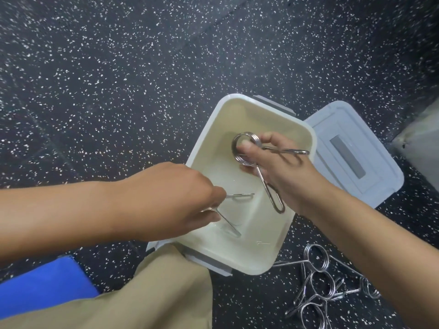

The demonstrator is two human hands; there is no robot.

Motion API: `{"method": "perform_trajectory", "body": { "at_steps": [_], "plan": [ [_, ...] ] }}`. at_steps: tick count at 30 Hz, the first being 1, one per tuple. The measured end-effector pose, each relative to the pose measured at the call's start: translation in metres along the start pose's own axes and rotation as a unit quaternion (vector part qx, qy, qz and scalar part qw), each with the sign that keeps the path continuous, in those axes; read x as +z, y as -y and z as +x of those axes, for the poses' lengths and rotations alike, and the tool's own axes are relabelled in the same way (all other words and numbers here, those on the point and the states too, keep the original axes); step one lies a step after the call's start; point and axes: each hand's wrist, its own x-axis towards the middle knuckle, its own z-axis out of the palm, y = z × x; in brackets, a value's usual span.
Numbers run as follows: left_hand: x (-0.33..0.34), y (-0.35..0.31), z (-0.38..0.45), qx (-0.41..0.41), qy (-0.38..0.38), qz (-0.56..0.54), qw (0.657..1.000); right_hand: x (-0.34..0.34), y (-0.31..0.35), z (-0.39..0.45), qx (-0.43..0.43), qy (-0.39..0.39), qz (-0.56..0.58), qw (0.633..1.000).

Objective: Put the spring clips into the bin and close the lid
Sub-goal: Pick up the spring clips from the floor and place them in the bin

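Note:
An open cream bin [209, 129] stands on the dark speckled floor, empty inside. My right hand [282, 172] grips a metal spring clip [247, 148] over the bin, its coil at my thumb and both handles sticking out. My left hand [175, 198] is closed on a second spring clip [231, 231] above the bin's near left part; its two handles poke out past my fingers and the coil is hidden. The grey lid [351, 150] lies flat on the floor to the right of the bin. Several more spring clips [320, 283] lie in a heap right of the bin's near corner.
My knee in tan trousers [154, 293] touches the bin's near edge. A blue object [42, 286] lies at the lower left. A pale grey slab [420, 138] shows at the right edge. Grey latches [275, 103] hang on the bin's ends.

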Motion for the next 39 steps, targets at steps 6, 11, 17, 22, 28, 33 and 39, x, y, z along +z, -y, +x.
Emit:
{"method": "perform_trajectory", "body": {
  "at_steps": [6,11,17,22,28,33,39],
  "plan": [
    [-0.001,-0.002,0.005,0.022,-0.002,0.019,1.0,0.018,-0.025,0.049,0.15,-0.051,0.036,0.987],
    [0.0,-0.007,0.006,0.044,0.021,0.032,0.998,0.026,-0.033,0.067,0.194,-0.078,0.001,0.978],
    [0.004,-0.006,0.003,0.043,0.037,0.027,0.998,0.021,-0.03,0.066,0.245,-0.073,-0.073,0.964],
    [0.005,-0.006,0.003,0.042,0.042,0.038,0.998,0.016,-0.036,0.057,0.201,-0.126,-0.076,0.968],
    [0.006,-0.008,0.007,0.047,0.037,0.045,0.997,0.013,-0.037,0.048,0.195,-0.176,-0.095,0.96],
    [0.004,-0.012,0.016,0.063,0.031,0.051,0.996,0.009,-0.029,0.037,0.134,-0.182,-0.108,0.968],
    [-0.002,-0.027,0.032,0.091,0.011,0.05,0.995,-0.003,0.0,-0.006,0.056,-0.115,-0.101,0.987]
  ]
}}
